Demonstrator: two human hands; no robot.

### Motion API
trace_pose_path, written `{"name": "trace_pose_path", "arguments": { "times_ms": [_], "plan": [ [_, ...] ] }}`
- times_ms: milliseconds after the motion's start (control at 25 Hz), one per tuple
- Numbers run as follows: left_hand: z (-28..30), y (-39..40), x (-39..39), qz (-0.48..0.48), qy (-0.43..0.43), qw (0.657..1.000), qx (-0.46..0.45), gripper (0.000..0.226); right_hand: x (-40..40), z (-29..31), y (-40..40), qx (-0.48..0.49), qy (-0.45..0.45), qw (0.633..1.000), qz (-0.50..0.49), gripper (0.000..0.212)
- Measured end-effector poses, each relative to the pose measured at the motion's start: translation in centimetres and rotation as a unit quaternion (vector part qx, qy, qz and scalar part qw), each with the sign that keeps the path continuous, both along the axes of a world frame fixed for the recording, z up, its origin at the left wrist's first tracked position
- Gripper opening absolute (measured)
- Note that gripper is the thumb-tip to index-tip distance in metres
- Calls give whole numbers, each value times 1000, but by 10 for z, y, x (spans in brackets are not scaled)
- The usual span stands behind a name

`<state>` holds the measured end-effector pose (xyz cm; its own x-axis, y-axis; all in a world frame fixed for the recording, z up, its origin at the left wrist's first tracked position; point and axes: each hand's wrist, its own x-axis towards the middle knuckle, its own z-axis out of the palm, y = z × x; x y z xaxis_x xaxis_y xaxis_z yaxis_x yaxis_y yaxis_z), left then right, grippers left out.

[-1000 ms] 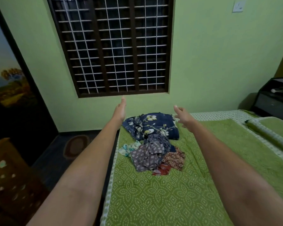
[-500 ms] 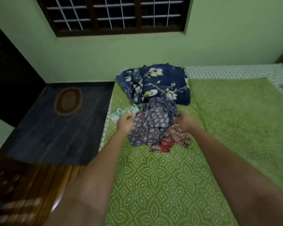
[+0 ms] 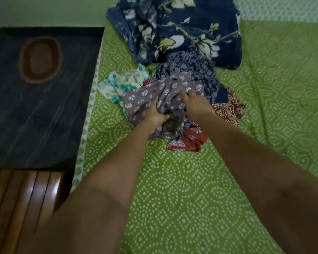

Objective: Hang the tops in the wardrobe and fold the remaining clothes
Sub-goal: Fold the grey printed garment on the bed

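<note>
A heap of crumpled clothes lies on the green patterned bed (image 3: 173, 180). On top is a grey garment with white motifs (image 3: 145, 96). My left hand (image 3: 155, 116) grips a bunched fold of it. My right hand (image 3: 195, 101) lies on the same grey cloth with its fingers curled into the fabric. Under and around it are a navy small-print piece (image 3: 193, 65), a red printed piece (image 3: 187, 140), a maroon patterned piece (image 3: 228, 109) and a white-teal floral piece (image 3: 123, 83). A large navy floral garment (image 3: 174, 28) lies behind the heap.
The bed's left edge runs diagonally beside a dark floor (image 3: 35, 107) with an oval brown mat (image 3: 40, 59). A polished wooden footboard (image 3: 20, 202) sits at the lower left. A pale green wall (image 3: 44, 10) stands behind.
My head has tipped down and moved closer to the heap. Both hands came from the pile's two sides to its middle and took hold of the grey garment.
</note>
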<state>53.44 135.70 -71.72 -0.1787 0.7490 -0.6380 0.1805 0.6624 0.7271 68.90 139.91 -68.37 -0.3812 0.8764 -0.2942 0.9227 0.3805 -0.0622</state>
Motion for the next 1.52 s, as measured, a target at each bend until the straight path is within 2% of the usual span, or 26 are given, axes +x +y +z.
{"name": "trace_pose_path", "arguments": {
  "times_ms": [80, 160, 240, 280, 320, 400, 480, 560, 640, 720, 760, 800, 880, 920, 960, 1000, 1080, 1120, 1160, 1200, 1320, 1360, 1400, 1480, 1520],
  "plan": [
    [-7, 7, 9, -39, 101, 993, 40, 48, -4, -10, -1, 13, 0, 1000, -17, 36],
    [-4, -14, 15, -108, 179, 977, 39, 22, 1, -20, -30, -80, 13, 996, -47, 18],
    [2, -57, 12, -247, 234, 940, -11, 15, 14, -15, -73, -230, 14, 972, -44, 14],
    [7, -79, 4, -293, 250, 922, -37, 14, 21, -4, -92, -278, 14, 960, -34, 16],
    [17, -95, -4, -300, 248, 919, -56, 14, 28, 8, -103, -291, 16, 956, -24, 19],
    [63, -103, -17, -266, 227, 936, -49, 14, 35, 49, -108, -258, 20, 966, -20, 13],
    [136, -94, -23, -233, 240, 942, 8, 12, 36, 108, -96, -176, 19, 984, -21, 10],
    [219, -86, -23, -219, 304, 924, 80, 20, 32, 182, -83, -93, 40, 994, -36, 19],
    [309, -98, -18, -196, 367, 896, 153, 41, 31, 269, -89, -35, 153, 985, -70, 23],
    [395, -122, -13, -156, 436, 856, 230, 65, 29, 354, -111, -10, 298, 948, -108, 27],
    [436, -137, -12, -139, 477, 825, 268, 70, 27, 396, -124, 7, 356, 927, -116, 30],
    [472, -149, -13, -135, 517, 789, 302, 64, 24, 434, -139, 23, 396, 911, -116, 31],
    [541, -175, -15, -136, 586, 716, 356, 30, 21, 507, -170, 49, 470, 875, -106, 33],
    [568, -182, -18, -118, 603, 693, 376, 20, 21, 537, -184, 61, 499, 859, -92, 34],
    [594, -190, -21, -82, 609, 684, 392, 20, 25, 564, -198, 77, 511, 854, -64, 36],
    [613, -200, -24, -45, 603, 690, 398, 22, 31, 583, -210, 94, 484, 870, -28, 36],
    [639, -217, -34, 25, 554, 733, 394, 27, 42, 605, -231, 143, 295, 944, 37, 38],
    [645, -225, -37, 52, 518, 762, 385, 27, 47, 608, -235, 164, 188, 967, 46, 36],
    [648, -229, -40, 70, 479, 790, 376, 26, 52, 609, -239, 183, 132, 974, 24, 27],
    [644, -232, -42, 81, 440, 815, 368, 25, 57, 610, -242, 206, 122, 971, -4, 21],
    [630, -243, -37, 32, 289, 869, 401, 18, 71, 623, -245, 235, 162, 952, -112, 26],
    [627, -251, -35, -24, 266, 873, 409, 18, 77, 629, -244, 233, 167, 948, -135, 26],
    [624, -256, -37, -99, 281, 862, 409, 27, 83, 635, -246, 232, 170, 945, -157, 25],
    [623, -260, -48, -254, 482, 773, 326, 43, 95, 641, -243, 242, 177, 933, -197, 26],
    [623, -260, -55, -267, 553, 739, 275, 40, 101, 641, -242, 246, 192, 926, -213, 27]
  ]
}}
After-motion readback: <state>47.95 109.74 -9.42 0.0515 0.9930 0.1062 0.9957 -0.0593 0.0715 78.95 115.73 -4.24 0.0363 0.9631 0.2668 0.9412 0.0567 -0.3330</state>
